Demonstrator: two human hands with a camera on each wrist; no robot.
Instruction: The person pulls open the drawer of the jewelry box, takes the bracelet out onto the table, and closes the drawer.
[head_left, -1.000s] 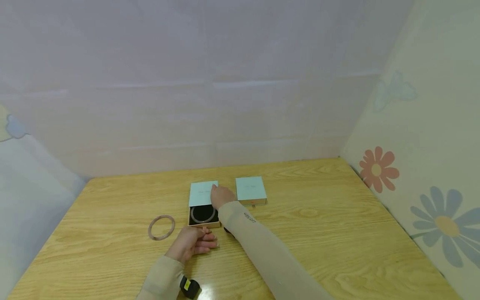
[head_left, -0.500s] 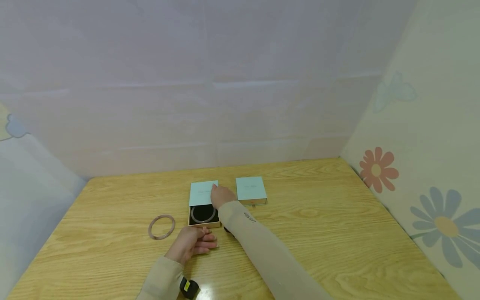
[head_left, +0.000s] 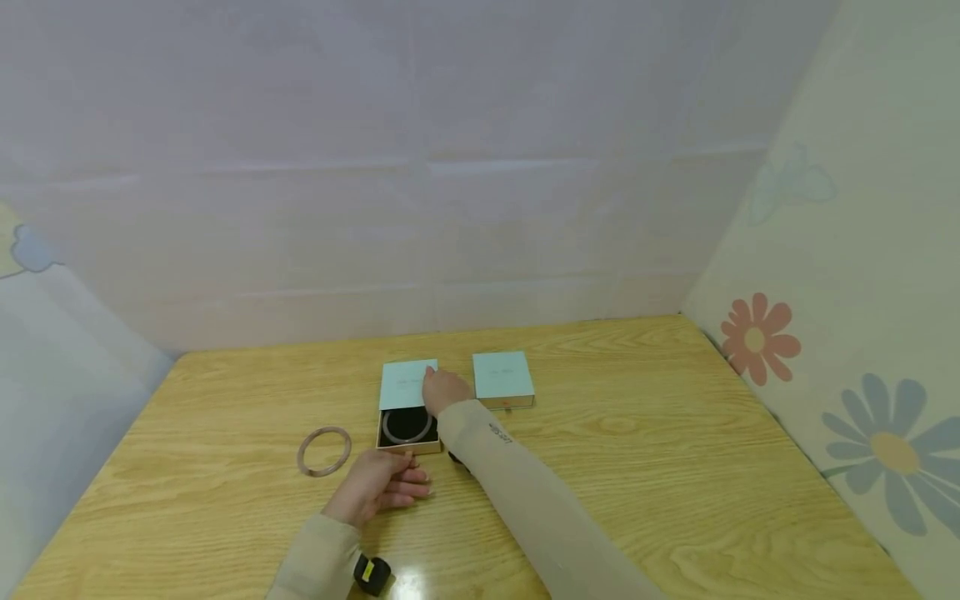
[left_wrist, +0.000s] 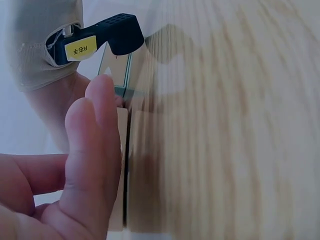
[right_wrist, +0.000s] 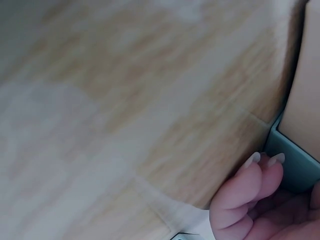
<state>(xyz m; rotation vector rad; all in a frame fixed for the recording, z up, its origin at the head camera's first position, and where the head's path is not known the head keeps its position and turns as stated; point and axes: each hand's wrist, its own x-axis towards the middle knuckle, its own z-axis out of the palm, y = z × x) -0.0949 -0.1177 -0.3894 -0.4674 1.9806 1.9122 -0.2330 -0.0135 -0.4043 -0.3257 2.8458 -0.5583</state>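
Observation:
My right hand grips the pale blue sleeve of a drawer-style jewelry box, thumb on its top, fingers curled against its teal side. The box's drawer is partly slid out toward me. A bangle lies in it on black lining. At the drawer's front is my left hand, thumb tip right at the front edge, other fingers loosely extended. In the left wrist view these fingers stand upright before the drawer's front and hide part of it. A second bangle lies on the table left of the box.
Right of the gripped box stands another pale blue box, its drawer pushed in. The wooden table meets a draped backdrop behind and a flower-printed sheet on the right.
My left hand has shifted very slightly left at the drawer's front. The right hand, the box and the bangles hold their places.

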